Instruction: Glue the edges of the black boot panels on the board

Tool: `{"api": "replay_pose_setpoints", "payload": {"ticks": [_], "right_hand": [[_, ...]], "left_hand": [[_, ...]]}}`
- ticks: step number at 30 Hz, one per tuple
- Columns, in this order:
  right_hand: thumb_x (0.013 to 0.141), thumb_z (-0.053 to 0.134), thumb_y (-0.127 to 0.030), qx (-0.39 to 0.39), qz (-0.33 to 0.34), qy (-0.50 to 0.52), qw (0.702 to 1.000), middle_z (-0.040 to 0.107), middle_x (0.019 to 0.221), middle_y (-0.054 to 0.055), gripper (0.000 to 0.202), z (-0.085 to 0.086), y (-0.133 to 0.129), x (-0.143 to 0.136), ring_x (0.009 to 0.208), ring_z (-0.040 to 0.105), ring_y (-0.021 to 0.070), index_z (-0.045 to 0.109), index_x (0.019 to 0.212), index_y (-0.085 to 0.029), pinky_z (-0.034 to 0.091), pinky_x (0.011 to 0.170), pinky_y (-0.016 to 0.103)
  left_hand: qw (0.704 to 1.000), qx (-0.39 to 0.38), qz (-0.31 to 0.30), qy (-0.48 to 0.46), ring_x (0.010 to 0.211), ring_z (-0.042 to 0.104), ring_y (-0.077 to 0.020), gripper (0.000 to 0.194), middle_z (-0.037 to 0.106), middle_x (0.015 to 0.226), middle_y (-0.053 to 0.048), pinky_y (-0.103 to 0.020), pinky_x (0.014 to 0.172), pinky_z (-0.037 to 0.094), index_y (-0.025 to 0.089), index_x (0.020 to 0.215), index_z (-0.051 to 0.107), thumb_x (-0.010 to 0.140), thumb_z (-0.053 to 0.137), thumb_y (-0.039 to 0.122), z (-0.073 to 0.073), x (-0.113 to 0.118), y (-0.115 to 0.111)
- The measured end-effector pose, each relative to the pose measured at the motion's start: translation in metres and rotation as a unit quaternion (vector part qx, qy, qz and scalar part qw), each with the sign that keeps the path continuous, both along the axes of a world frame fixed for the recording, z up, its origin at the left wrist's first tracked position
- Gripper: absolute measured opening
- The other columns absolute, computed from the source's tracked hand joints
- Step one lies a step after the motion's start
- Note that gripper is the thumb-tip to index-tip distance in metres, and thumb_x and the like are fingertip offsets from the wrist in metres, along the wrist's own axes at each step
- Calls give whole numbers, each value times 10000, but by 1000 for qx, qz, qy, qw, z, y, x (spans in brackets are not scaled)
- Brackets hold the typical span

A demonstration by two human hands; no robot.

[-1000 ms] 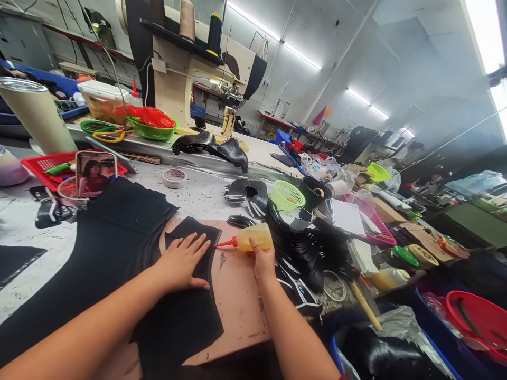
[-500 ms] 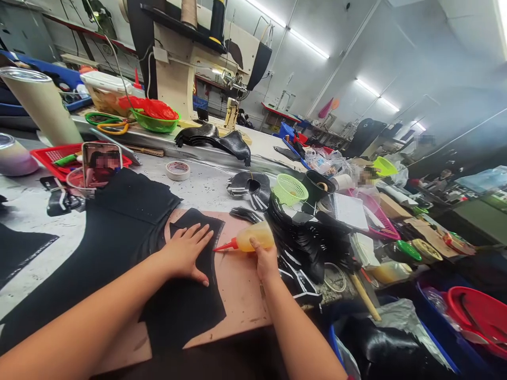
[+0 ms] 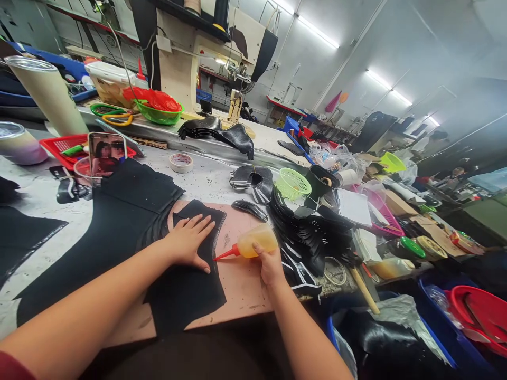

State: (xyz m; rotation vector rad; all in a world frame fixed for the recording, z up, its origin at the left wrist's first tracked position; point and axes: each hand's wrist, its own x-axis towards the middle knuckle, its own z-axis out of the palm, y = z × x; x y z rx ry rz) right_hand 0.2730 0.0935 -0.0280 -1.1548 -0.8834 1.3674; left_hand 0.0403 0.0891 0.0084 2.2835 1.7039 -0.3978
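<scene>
My left hand (image 3: 193,241) lies flat with fingers spread on a black fabric piece (image 3: 190,301), pressing it onto a pinkish board (image 3: 241,285). My right hand (image 3: 270,264) is wrapped round a squeeze bottle of yellowish glue (image 3: 257,240), tilted so its red nozzle points left. The nozzle tip meets the right edge of the black piece, where a thin pale line runs along the border. Left of my left hand, a stack of black cut pieces (image 3: 134,195) overlaps the board.
A sewing machine (image 3: 174,63) stands behind the table. Tape roll (image 3: 181,162), propped phone (image 3: 106,153) and red basket (image 3: 59,145) sit at the back left. Stacked black parts (image 3: 297,227), a green basket (image 3: 293,183) and a hammer handle (image 3: 364,290) lie right, above blue bins (image 3: 433,311).
The nozzle tip has moved slightly down along the fabric's right edge, with my right hand following. My left hand stays flat on the piece. The camera view has shifted a little.
</scene>
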Motion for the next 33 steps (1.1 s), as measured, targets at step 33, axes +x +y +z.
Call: {"api": "replay_pose_setpoints", "payload": {"ticks": [33], "right_hand": [[481,876,-357,-8,62,18,998,690,761,39,449,-10,-39,48,683,628,191,672,827,-156,561,622,298]], "left_hand": [[1000,2,2,11,1435,30,-325,1179,2,1555,-78,-508,1132,106,181,1484,71,608,654,713,-4,3,4]]}}
